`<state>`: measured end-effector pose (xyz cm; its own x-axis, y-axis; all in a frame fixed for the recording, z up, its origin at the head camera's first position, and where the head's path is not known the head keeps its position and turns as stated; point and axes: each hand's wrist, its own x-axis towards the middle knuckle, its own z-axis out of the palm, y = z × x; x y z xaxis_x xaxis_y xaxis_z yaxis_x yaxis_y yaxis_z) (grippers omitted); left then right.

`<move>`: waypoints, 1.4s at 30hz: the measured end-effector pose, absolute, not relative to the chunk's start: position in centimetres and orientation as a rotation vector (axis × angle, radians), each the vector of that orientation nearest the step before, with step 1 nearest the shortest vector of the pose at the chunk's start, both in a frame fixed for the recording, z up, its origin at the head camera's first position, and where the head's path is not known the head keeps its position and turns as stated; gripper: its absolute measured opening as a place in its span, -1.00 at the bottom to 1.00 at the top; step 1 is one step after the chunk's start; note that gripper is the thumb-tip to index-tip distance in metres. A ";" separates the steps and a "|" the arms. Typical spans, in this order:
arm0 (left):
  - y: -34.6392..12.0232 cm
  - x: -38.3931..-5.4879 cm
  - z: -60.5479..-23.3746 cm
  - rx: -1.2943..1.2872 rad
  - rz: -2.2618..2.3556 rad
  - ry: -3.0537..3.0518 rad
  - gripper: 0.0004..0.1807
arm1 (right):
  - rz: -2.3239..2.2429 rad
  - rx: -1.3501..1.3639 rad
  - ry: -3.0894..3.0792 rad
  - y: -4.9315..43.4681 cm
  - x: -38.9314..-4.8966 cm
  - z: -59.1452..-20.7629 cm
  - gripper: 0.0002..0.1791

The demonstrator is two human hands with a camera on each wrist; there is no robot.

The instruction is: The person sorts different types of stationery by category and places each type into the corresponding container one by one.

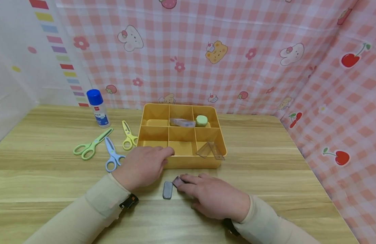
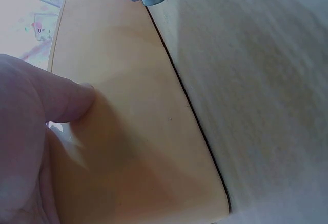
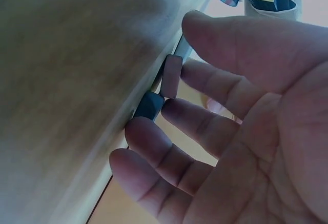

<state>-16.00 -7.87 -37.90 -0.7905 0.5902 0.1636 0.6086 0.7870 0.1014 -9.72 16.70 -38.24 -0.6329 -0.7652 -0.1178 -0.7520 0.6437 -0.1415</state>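
Right hand (image 3: 256,137) at right, fingertips (image 3: 177,110) by pinkish block (image 3: 172,76) and dark block (image 3: 148,105) near centre, desk (image 3: 66,80) at left

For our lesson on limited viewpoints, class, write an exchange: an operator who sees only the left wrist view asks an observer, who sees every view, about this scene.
Operator: I see the left hand at the box. What lies on the table to the left of it?
Observer: Three pairs of scissors, by the head view.
Operator: What is in the box's back right compartment?
Observer: A pale green, rounded thing.
Operator: And the thumb of the right hand?
Observer: It is apart from both small blocks.
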 end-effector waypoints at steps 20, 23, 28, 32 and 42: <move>-7.8 -16.0 -37.9 -0.954 -0.216 -2.868 -0.89 | -0.105 -1.291 2.652 16.8 -9.9 -38.2 -0.25; -7.8 -16.1 -37.9 -0.949 -0.222 -2.872 -0.92 | -0.116 -1.323 2.669 16.9 -9.9 -38.2 -0.25; -7.8 -16.1 -37.9 -0.941 -0.225 -2.872 -0.93 | -0.129 -1.343 2.683 16.9 -9.8 -38.2 -0.26; -7.8 -16.0 -37.8 -0.939 -0.222 -2.870 -0.92 | -0.109 -1.300 2.665 16.9 -9.7 -38.1 -0.28; -7.8 -16.0 -37.8 -0.941 -0.223 -2.884 -0.87 | -0.096 -1.247 2.636 16.9 -9.7 -37.9 -0.46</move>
